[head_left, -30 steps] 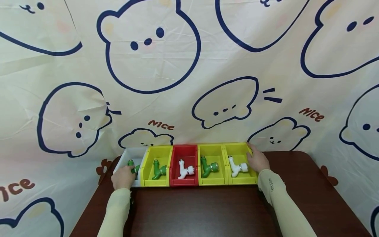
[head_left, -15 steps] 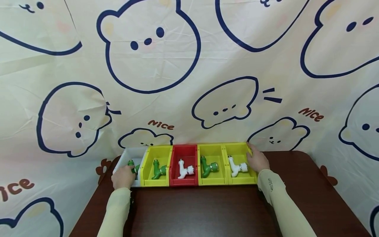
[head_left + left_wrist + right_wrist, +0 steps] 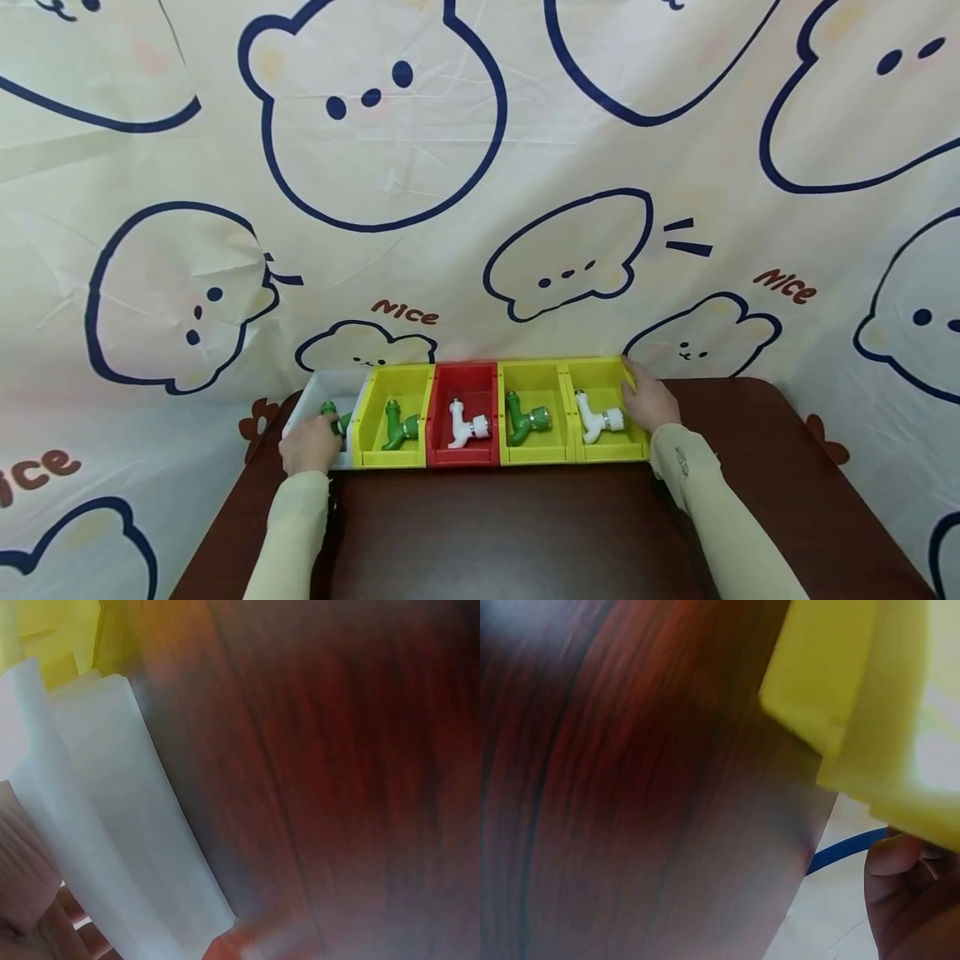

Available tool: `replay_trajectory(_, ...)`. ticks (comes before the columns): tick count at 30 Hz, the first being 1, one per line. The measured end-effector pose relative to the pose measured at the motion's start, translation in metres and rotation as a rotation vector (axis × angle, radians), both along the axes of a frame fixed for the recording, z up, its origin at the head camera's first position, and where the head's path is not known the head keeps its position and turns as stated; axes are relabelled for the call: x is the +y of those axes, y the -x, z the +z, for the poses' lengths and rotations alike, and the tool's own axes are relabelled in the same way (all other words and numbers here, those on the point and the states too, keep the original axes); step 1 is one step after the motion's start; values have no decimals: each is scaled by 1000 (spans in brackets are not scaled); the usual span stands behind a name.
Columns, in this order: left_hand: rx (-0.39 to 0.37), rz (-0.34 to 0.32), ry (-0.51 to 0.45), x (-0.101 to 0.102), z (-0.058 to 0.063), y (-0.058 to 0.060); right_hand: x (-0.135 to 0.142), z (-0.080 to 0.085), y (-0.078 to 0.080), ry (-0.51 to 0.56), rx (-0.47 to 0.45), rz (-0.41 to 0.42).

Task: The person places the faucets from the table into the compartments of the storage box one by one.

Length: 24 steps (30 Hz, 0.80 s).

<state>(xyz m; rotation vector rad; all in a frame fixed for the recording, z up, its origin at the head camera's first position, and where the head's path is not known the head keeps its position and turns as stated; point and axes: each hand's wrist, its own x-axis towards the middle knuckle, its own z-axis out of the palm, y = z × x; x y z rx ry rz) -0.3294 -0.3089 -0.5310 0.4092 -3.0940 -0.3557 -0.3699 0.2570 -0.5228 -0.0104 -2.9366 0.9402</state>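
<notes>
Five-part row of joined bins spans the head view: a white bin (image 3: 300, 406), yellow ones, and a red bin (image 3: 461, 377) in the middle. At the left end my left hand (image 3: 309, 446) grips the white bin's side, its fingertips beside a green tap (image 3: 341, 423) partly hidden by them. My right hand (image 3: 651, 402) holds the outer wall of the rightmost yellow bin (image 3: 600, 379), where a white tap (image 3: 596, 418) lies. Fingers (image 3: 896, 855) curl at that bin's edge in the right wrist view. A green or white tap lies in each remaining bin.
The bins stand at the back of a dark brown wooden table (image 3: 510, 533), against a pale cloth (image 3: 555, 150) printed with cartoon bears. The cloth also hangs along both sides. My forearms flank the table's front stretch.
The head view has tilted slightly, so everything sits a little higher in the picture. Both hands stay on the end bins, and the taps keep their places.
</notes>
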Motion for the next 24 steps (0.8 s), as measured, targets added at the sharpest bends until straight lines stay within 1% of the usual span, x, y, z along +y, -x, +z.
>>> replay_trajectory(3, 18, 9, -11, -2, 0, -1, -1, 0, 1, -41, 17, 12)
replay_trajectory(5, 41, 19, -27, -3, -1, -2, -2, 1, 1, -89, 34, 10)
replay_trajectory(9, 100, 22, -62, -3, 1, -5, -2, 3, 0, -191, 99, -3)
replay_trajectory(12, 143, 4, -68, -1, 5, -11, 0, 5, -5, -201, 128, -27)
replay_trajectory(15, 211, -33, -64, 3, 14, -19, 4, 9, -14, -183, 133, -43)
replay_trajectory(18, 317, -93, -37, 6, 27, -27, 11, 16, -23, -191, 162, -34)
replay_trajectory(21, 425, -155, 2, 6, 39, -35, 19, 27, -33, -227, 230, -12)
replay_trajectory(24, 494, -184, 32, 3, 46, -43, 30, 37, -46, -253, 312, -4)
